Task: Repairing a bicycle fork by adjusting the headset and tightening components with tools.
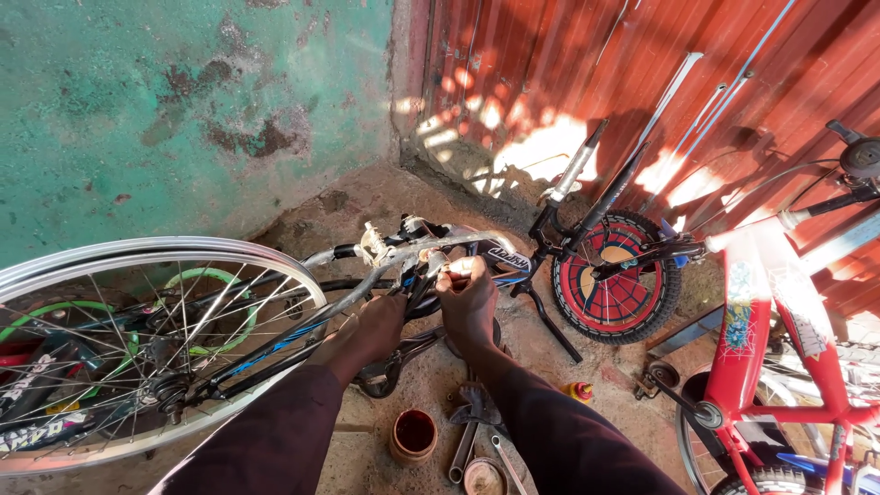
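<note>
An upturned bicycle frame [316,316] lies across the dirt ground, its bare spoked wheel [137,344] at the left. My left hand [374,332] reaches under the frame near the crank and grips a dark part there. My right hand [467,298] is closed around a small metal tool or part at the bottom bracket, beside the grey crank arm and pedal [390,246]. What the fingers pinch is partly hidden in glare. Both sleeves are dark maroon.
A small red child's bicycle [779,348] stands at the right, and a wheel with a red web-patterned disc [616,280] leans by the red corrugated wall. A brown cup [413,434], a tin lid [483,477], wrenches [463,449] and a small yellow bottle [581,392] lie on the ground. A green wall [183,110] closes the left.
</note>
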